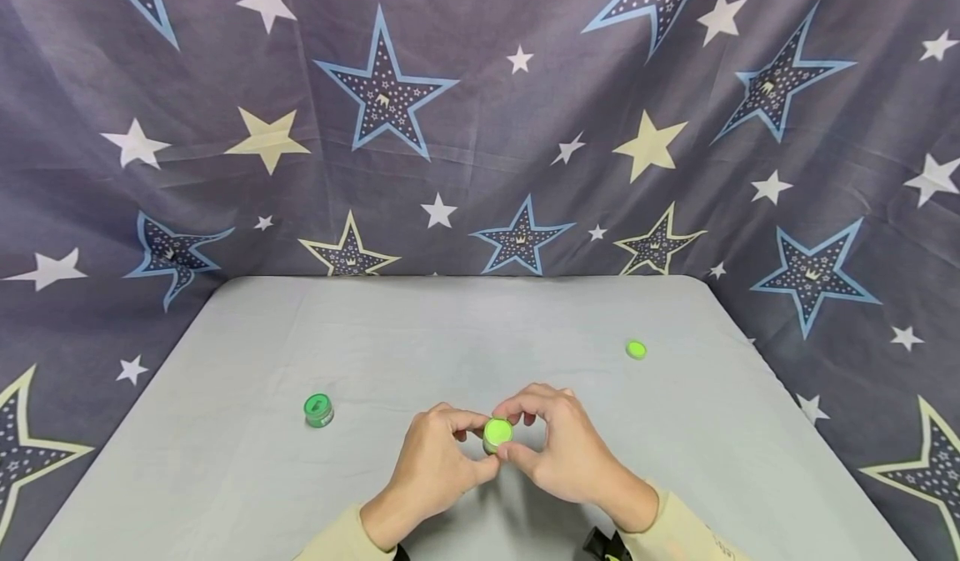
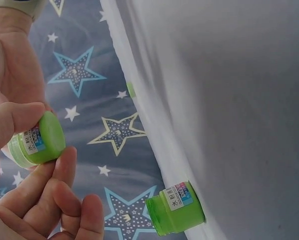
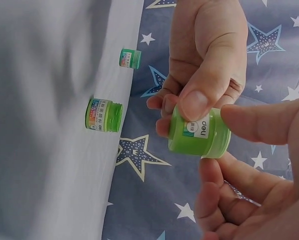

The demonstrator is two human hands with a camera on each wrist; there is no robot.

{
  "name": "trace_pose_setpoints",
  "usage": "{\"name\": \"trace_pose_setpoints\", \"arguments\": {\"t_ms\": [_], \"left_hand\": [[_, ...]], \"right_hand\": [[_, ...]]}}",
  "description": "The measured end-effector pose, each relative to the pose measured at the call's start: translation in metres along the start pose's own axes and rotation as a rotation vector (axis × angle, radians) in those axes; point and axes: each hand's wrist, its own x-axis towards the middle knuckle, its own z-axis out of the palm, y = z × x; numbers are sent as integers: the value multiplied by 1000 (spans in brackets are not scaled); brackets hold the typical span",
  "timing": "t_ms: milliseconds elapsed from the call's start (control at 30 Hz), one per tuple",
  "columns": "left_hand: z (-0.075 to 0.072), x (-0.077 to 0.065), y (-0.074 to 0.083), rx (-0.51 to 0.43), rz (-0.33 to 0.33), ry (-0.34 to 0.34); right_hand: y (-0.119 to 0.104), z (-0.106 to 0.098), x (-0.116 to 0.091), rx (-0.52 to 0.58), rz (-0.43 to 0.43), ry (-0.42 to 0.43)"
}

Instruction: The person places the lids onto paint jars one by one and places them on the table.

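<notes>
A small lime-green paint jar (image 1: 498, 434) is held upright between both hands. My left hand (image 1: 438, 461) pinches its labelled body between thumb and fingers. My right hand (image 1: 558, 444) grips the paler, translucent band at its top, thumb on one side and fingertips on the other, as the right wrist view shows. Below the hands, a second lime-green jar (image 3: 103, 115) stands on the table with its threaded neck showing; the hands hide it in the head view. To the left stands a jar with a darker green lid (image 1: 318, 410).
A loose lime-green lid (image 1: 636, 349) lies on the pale grey table (image 1: 465, 328), toward the back right. Dark cloth (image 1: 465, 169) printed with stars hangs behind the table and along its sides.
</notes>
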Motion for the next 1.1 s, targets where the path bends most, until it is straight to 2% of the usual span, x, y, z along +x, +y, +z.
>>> {"name": "trace_pose_setpoints", "arguments": {"t_ms": [300, 567, 833, 1100], "left_hand": [[0, 0, 1, -3, -11, 4], [0, 0, 1, 0, -11, 7], [0, 0, 1, 8, -23, 10], [1, 0, 0, -8, 6, 15]], "right_hand": [[-2, 3, -1, -34, 36, 41], [-2, 7, -2, -69, 14, 95], [-1, 11, -3, -123, 29, 113], [-1, 13, -3, -135, 34, 124]]}}
